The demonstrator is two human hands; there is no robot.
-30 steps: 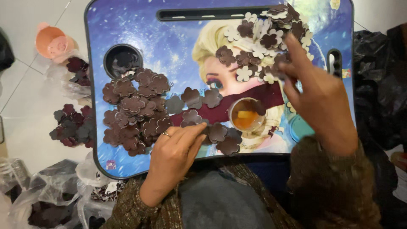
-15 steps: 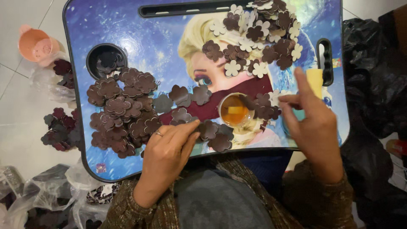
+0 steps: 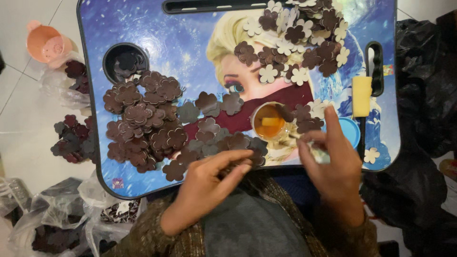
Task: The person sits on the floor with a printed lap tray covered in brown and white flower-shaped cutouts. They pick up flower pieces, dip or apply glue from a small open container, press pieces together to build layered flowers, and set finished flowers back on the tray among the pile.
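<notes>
I see my left hand point(image 3: 209, 183) at the lap tray's point(image 3: 143, 185) near edge, fingers narrowed onto a brown flower cutout point(image 3: 247, 157). My right hand point(image 3: 333, 164) pinches a thin stick point(image 3: 304, 143) just right of the small glue cup point(image 3: 269, 121). A heap of brown flowers point(image 3: 143, 123) lies left of that cup; a yellow sponge point(image 3: 362, 96) sits to its right.

Lap tray point(image 3: 143, 24): glossy printed plastic, smooth.
Flower cutouts point(image 3: 143, 123): matt brown, felt-like; some point(image 3: 285, 47) pale, card-like.
Small cup point(image 3: 269, 121): clear, glassy.
Sponge point(image 3: 362, 96): yellow foam, porous.
Bags point(image 3: 52, 214): thin clear plastic, crinkled.
Sleeve point(image 3: 143, 238): coarse knit.
</notes>
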